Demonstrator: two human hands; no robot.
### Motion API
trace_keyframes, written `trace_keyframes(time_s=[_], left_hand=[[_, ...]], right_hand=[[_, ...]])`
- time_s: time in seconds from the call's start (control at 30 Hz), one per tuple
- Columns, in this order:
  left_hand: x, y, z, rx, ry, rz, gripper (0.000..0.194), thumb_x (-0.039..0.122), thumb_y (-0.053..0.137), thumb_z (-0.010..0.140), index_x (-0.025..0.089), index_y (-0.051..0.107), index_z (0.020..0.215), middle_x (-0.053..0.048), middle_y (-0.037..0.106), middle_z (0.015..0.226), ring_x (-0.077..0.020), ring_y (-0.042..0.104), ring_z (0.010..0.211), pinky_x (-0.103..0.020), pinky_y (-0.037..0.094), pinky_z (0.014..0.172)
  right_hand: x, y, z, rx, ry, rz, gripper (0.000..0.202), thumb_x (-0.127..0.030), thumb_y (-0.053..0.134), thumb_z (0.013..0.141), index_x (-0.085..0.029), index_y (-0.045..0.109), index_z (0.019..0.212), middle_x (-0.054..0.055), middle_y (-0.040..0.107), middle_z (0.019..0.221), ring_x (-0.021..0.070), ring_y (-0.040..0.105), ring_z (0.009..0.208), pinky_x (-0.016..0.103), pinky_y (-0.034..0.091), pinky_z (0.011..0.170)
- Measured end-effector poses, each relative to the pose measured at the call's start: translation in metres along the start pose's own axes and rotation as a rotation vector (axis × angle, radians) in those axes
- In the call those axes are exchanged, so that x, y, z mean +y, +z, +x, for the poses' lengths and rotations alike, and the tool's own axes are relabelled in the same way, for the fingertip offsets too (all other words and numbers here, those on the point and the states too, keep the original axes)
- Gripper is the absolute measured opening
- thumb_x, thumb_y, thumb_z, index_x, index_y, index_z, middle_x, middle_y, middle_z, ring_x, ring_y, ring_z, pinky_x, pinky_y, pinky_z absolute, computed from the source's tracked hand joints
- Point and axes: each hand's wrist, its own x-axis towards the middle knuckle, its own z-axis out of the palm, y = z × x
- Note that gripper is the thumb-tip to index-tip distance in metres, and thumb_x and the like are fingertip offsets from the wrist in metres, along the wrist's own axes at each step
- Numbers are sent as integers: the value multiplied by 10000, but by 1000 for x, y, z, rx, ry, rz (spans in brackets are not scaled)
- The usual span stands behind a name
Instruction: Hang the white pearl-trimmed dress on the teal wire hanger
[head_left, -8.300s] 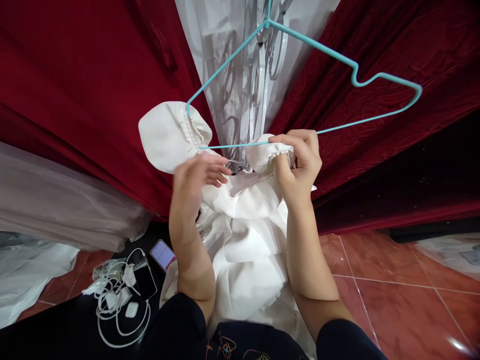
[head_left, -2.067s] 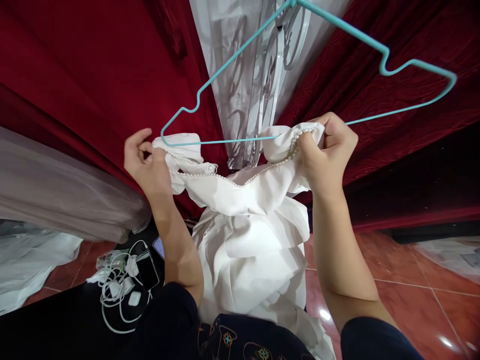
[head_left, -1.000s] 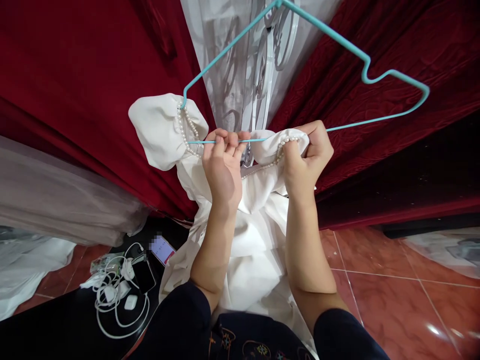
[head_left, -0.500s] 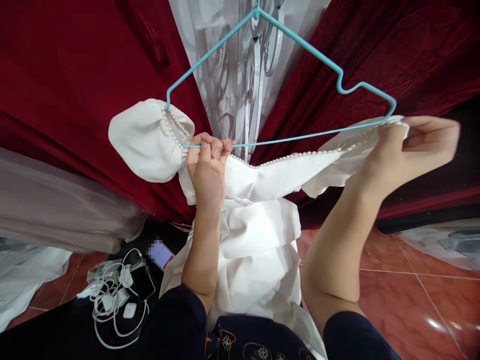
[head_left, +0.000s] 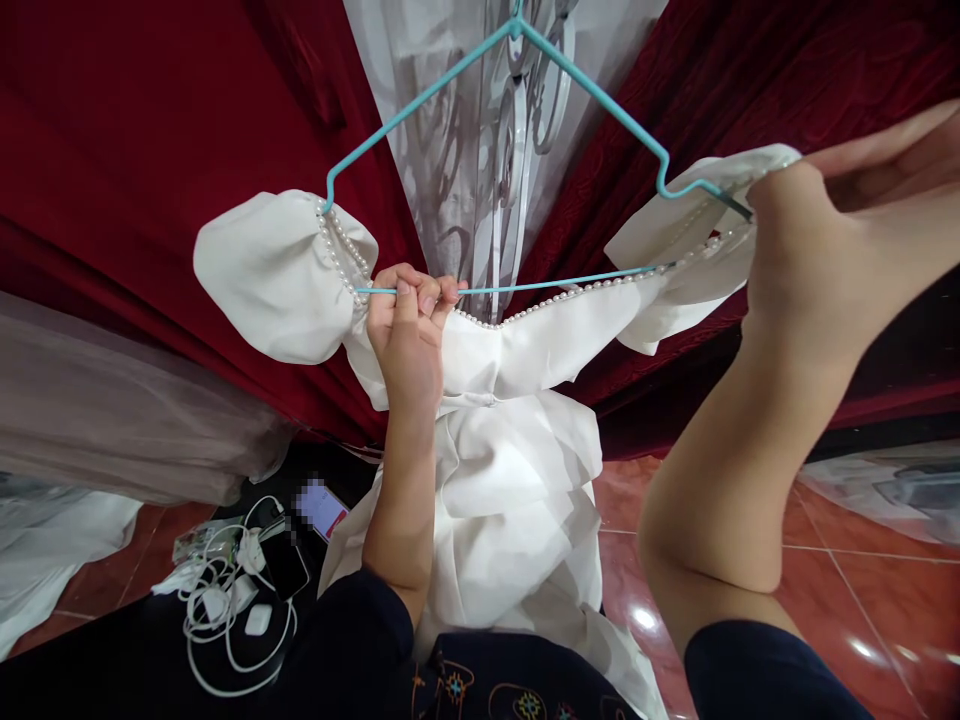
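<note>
1. Hanger: A turquoise hanger (head_left: 516,28) spans the upper centre of the frame, its apex near the top edge.
2. Dress: A white dress (head_left: 517,480) hangs below it, the gathered skirt filling the lower centre. Pearl trim (head_left: 551,298) lines the neckline.
3. Left puff sleeve: At centre left, a white puff sleeve (head_left: 274,280) is fitted over the hanger's left end, the pearl-edged opening around the wire.
4. Left hand: The left hand (head_left: 411,325) is at the centre, left of the midline. Its fingers are curled around the hanger's lower bar, holding it just beside the puff sleeve.
5. Right hand: The right hand (head_left: 825,220) is at the upper right. It grips the edge of the dress and draws the fabric outward; its fingertips run out of the frame.
6. Right end: The hanger's right end lies at the pearl-edged opening beside this hand. Its tip is hidden.
7. Worktop: At the lower left, a black worktop (head_left: 97,650) carries a coiled white cable (head_left: 217,690), a dark-screened phone (head_left: 285,567), a lit phone (head_left: 324,512) and a small white case (head_left: 259,620).
8. Surroundings: Red drapery (head_left: 180,120) flanks the upper frame; red floor tiles (head_left: 892,620) show at the lower right.
</note>
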Motion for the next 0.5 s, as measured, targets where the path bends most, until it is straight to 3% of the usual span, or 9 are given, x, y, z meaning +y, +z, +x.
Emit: trace_keyframes(time_s=[0.17, 0.27, 0.4, 0.5], left_hand=[[-5, -1, 1, 2, 20, 3, 234, 179, 454, 1091, 190, 565, 886, 36, 397, 729, -115, 607, 737, -339, 594, 947], [-4, -1, 0, -5, 22, 3, 224, 173, 459, 1084, 191, 562, 886, 35, 393, 728, -116, 602, 734, -343, 593, 956], [-2, 0, -2, -2, 27, 60, 202, 208, 500, 1076, 207, 544, 879, 36, 387, 731, -122, 602, 750, -349, 584, 984], [-2, -2, -1, -14, 49, 69, 203, 213, 504, 1076, 208, 550, 878, 34, 389, 726, -124, 597, 750, -360, 579, 996]], right_hand=[[-7, -10, -18, 25, 44, -26, 187, -30, 702, 735, -198, 682, 655, -88, 647, 636, 96, 682, 766, 243, 337, 590], [-12, 9, -4, 37, -10, 9, 174, -58, 682, 746, -189, 657, 636, -62, 610, 658, 61, 584, 688, 259, 372, 627], [-20, 48, 19, 10, -96, 65, 254, 23, 625, 712, -203, 573, 608, -29, 579, 663, 53, 507, 640, 239, 401, 636], [-28, 56, 13, -157, -18, 198, 138, -62, 702, 733, -190, 652, 728, -2, 647, 737, 95, 583, 619, 267, 445, 553]])
